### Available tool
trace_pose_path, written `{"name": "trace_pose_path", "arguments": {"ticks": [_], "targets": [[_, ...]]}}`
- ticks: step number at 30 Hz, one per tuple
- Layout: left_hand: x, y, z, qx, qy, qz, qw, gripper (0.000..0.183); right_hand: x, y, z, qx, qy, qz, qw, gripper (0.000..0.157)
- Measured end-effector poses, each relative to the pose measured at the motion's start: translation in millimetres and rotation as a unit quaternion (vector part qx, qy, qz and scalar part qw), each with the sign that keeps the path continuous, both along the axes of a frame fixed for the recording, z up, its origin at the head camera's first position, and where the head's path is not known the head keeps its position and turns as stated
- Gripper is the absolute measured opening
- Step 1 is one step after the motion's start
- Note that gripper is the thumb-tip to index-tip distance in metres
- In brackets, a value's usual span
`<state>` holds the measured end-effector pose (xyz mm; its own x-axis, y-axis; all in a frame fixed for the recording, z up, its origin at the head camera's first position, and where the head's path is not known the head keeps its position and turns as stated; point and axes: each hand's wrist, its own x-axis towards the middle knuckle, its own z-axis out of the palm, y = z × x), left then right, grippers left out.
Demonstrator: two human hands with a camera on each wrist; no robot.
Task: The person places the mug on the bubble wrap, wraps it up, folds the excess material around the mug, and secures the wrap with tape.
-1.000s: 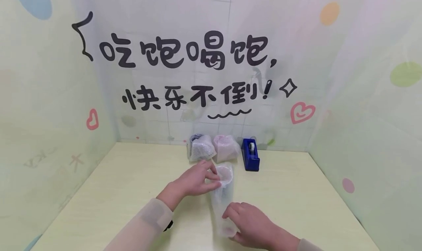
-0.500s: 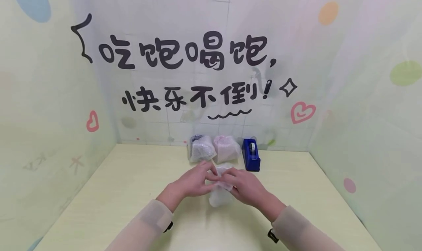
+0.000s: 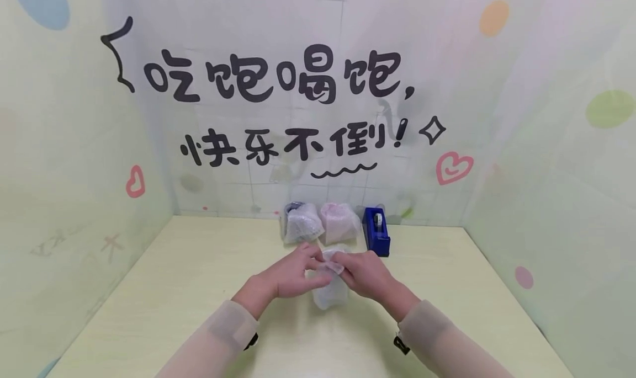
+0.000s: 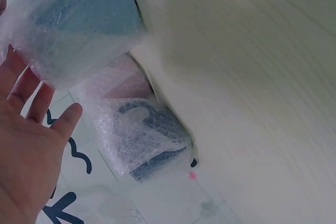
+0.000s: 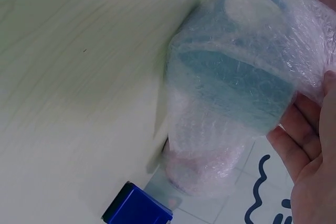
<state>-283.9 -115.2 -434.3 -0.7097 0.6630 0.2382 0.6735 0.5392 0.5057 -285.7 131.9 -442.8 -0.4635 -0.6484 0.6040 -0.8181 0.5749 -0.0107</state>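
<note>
A light blue mug [image 5: 236, 90] with its handle toward me stands on the table inside bubble wrap [image 3: 330, 292]. Over its top, my right hand [image 3: 370, 276] pinches gathered wrap; its other fingers curl by the mug's side in the right wrist view. My left hand [image 3: 293, 270] holds the wrap at the left of the top. In the left wrist view several of its fingers [image 4: 26, 87] lie along the far side, one digit standing free. The exact contact of the left thumb is hidden.
Behind stand two wrapped bundles, one with a dark thing inside [image 3: 302, 223], one with a pink thing [image 3: 339, 223]. To their right is a blue tape dispenser [image 3: 377, 232]. A lettered cloth wall [image 3: 238, 201] closes the back of the pale table [image 3: 199, 267].
My right hand has moved up and away from me, folding the long near end of the bubble wrap back over the mug. My left hand has stayed nearly in place.
</note>
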Motion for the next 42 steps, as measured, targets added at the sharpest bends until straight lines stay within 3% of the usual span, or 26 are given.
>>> {"name": "trace_pose_path", "arguments": {"ticks": [3,9,11,13,15,17,20,23,27,33,38,42], "targets": [[0.1,3,-2.2,0.003,0.003,0.008,1.0000,0.040,-0.8,-2,0.5,-0.007,-0.006,-0.011,1.000,0.011],[1.4,4,-5.6,0.003,0.072,-0.004,0.9974,0.023,7.9,-5,0.6,0.011,-0.050,-0.053,0.997,0.015],[2.1,4,-6.2,0.002,0.080,-0.005,0.9968,0.022,12.7,-5,-1.2,0.001,-0.074,-0.070,0.995,0.013],[2.6,4,-6.7,-0.002,0.078,-0.001,0.9969,0.023,17.1,-5,-4.1,-0.033,-0.069,-0.080,0.994,0.023],[2.5,5,-7.6,-0.006,0.076,0.003,0.9971,0.024,20.3,-2,-5.9,-0.064,-0.029,-0.069,0.995,0.036],[2.4,5,-8.2,-0.011,0.078,0.003,0.9968,0.026,21.4,2,-7.1,-0.069,0.041,-0.044,0.996,0.041],[2.9,6,-8.2,-0.015,0.085,0.003,0.9963,0.026,21.3,7,-7.5,-0.023,0.138,-0.003,0.990,0.038],[3.8,6,-8.0,-0.012,0.095,0.003,0.9954,0.027,21.2,10,-11.6,0.024,0.163,0.015,0.986,0.047],[3.9,8,-9.2,-0.007,0.103,0.011,0.9946,0.025,23.1,11,-18.0,0.039,0.142,0.001,0.989,0.058],[1.9,8,-5.6,0.013,0.061,0.042,0.9972,0.030,25.5,9,-18.6,0.044,0.080,-0.020,0.996,0.057],[0.4,6,-2.0,-0.004,0.066,0.021,0.9976,0.016,25.8,7,-12.9,0.056,0.017,-0.036,0.998,0.057],[1.8,4,-3.3,-0.023,0.098,0.000,0.9949,0.024,24.1,5,-6.4,0.087,-0.034,-0.052,0.994,0.053]]}}
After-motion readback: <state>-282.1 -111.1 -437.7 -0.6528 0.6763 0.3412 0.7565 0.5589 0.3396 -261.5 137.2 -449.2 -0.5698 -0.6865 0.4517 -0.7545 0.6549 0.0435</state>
